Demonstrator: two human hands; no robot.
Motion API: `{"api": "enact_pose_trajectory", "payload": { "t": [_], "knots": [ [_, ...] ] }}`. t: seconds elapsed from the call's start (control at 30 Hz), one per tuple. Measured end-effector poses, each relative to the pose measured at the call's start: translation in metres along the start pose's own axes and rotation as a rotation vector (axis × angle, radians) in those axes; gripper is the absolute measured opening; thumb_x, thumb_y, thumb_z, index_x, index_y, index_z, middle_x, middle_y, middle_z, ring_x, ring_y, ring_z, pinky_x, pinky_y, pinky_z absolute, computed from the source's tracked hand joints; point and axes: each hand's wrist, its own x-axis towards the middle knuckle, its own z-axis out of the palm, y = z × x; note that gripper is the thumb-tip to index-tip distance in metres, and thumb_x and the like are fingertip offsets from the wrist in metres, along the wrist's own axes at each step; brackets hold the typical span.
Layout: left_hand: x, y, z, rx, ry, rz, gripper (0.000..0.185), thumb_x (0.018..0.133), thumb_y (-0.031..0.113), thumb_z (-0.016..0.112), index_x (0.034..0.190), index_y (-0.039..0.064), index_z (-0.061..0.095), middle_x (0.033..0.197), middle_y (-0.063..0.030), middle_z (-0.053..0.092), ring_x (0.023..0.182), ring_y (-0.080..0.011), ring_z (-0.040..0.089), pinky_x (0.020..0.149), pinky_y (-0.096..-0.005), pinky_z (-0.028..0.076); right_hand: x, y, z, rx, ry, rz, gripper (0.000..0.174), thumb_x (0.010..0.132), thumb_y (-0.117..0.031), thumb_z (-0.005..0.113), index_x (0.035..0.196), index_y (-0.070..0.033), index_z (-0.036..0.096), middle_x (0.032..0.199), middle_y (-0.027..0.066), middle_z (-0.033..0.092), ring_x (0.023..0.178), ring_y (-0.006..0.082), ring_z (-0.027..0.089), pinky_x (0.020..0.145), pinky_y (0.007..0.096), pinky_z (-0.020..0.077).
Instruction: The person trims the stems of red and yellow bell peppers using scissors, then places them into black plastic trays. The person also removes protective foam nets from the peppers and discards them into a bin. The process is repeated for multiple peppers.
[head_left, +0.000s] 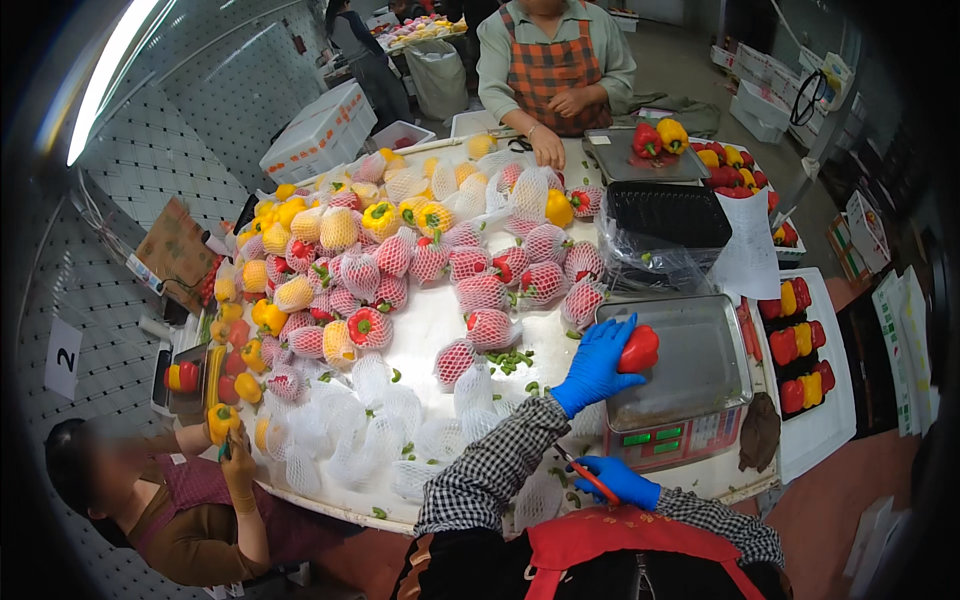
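Observation:
My left hand (596, 367), in a blue glove, grips a red bell pepper (640, 349) over the left side of a metal scale tray (682, 360). Whether the pepper rests on the tray cannot be told. Closer to my body, my gloved right hand (621, 482) holds red-handled scissors (596, 480), their blades pointing up and left. Beneath the tray is a digital scale (675, 444) with lit green displays. Cut green stems (511, 362) lie on the white table left of my left hand, near red peppers in foam nets (491, 330).
Empty foam nets (367, 427) cover the table's near side; netted yellow peppers (337, 229) heap beyond. Black trays (667, 214) stand behind the scale. Packed peppers (799, 341) sit at right. One co-worker (555, 67) stands opposite; another (202, 510) trims a yellow pepper at left.

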Motion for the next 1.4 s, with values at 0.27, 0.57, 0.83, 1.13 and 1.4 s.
{"api": "enact_pose_trajectory", "payload": {
  "t": [0.27,0.57,0.83,1.13,1.4],
  "knots": [
    [0.018,-0.135,-0.069,0.323,0.544,-0.249,0.062,0.08,0.034,0.077,0.129,0.001,0.056,0.121,-0.0251,0.055,0.115,-0.0397,0.054,0.097,-0.0477,0.043,0.0,-0.013,-0.002,0.134,-0.002,-0.006,0.046,0.093,-0.019,0.069,0.135,-0.009,0.055,0.087,0.0035,0.069,0.059,0.0046,0.056,0.052,0.0222,0.0473],
    [-0.002,-0.194,-0.139,0.641,-0.006,-0.668,0.077,0.063,0.05,0.086,0.118,0.004,0.058,0.113,-0.0187,0.062,0.101,-0.0331,0.063,0.085,-0.0442,0.052,0.003,-0.017,-0.001,0.092,-0.003,0.0,0.044,0.095,-0.025,0.068,0.135,-0.01,0.056,0.082,-0.0023,0.06,0.06,0.0025,0.049,0.054,0.0205,0.0445],
    [-0.028,-0.222,-0.129,0.282,0.015,-0.822,0.099,0.064,0.049,0.086,0.138,0.0,0.043,0.129,-0.0252,0.056,0.113,-0.0383,0.06,0.095,-0.0456,0.05,0.005,-0.012,0.002,0.129,0.034,-0.066,0.044,0.093,-0.014,0.068,0.136,-0.01,0.056,0.078,0.0008,0.065,0.059,0.0038,0.053,0.051,0.0222,0.0447],
    [-0.079,-0.238,-0.113,-0.52,0.645,-0.642,0.091,0.064,0.013,0.087,0.141,0.0,0.04,0.128,-0.0167,0.058,0.113,-0.0291,0.061,0.098,-0.0384,0.051,-0.008,-0.031,0.01,0.112,0.095,-0.16,0.049,0.091,-0.015,0.071,0.136,-0.005,0.054,0.089,0.0068,0.069,0.067,0.0077,0.061,0.059,0.0254,0.0506],
    [-0.108,-0.062,-0.126,-0.711,0.596,-0.505,0.09,0.069,0.0,0.085,0.144,0.006,0.036,0.136,-0.0117,0.052,0.116,-0.023,0.058,0.1,-0.0361,0.051,-0.022,-0.069,0.018,-0.295,0.505,-0.539,0.061,0.084,-0.01,0.072,0.14,-0.007,0.049,0.106,0.0185,0.064,0.083,0.0288,0.066,0.072,0.0371,0.0526]
  ]
}}
